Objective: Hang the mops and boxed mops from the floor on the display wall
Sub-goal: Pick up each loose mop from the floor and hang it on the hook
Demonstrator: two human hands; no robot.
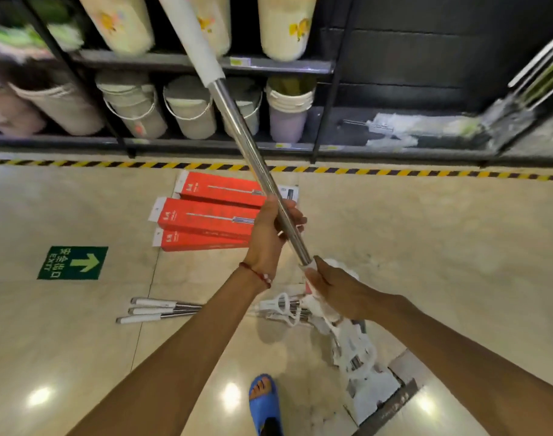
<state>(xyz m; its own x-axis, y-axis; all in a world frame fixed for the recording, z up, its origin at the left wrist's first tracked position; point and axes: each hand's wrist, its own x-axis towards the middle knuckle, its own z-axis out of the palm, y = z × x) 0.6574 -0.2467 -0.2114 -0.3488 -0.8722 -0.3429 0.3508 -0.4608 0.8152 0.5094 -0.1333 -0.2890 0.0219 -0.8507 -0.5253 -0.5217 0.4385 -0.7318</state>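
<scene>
I hold one mop (pixel 237 121) tilted up and away from me, its steel pole ending in a white grip near the top edge. My left hand (pixel 270 237) grips the steel pole at its middle. My right hand (pixel 331 289) grips the white collar lower down, just above the mop's white head. On the floor lie three red boxed mops (pixel 209 217) side by side behind my left hand. Three more mops (pixel 157 310) lie on the floor under my arms, their white heads (pixel 360 354) piled at the right.
Dark shelves (pixel 162 61) with pale buckets fill the wall ahead. The dark display wall (pixel 426 67) at the right carries hanging mops (pixel 533 77). Yellow-black tape (pixel 394 173) marks the floor edge. A green exit sign (pixel 72 262) lies left. My blue sandal (pixel 264 401) stands below.
</scene>
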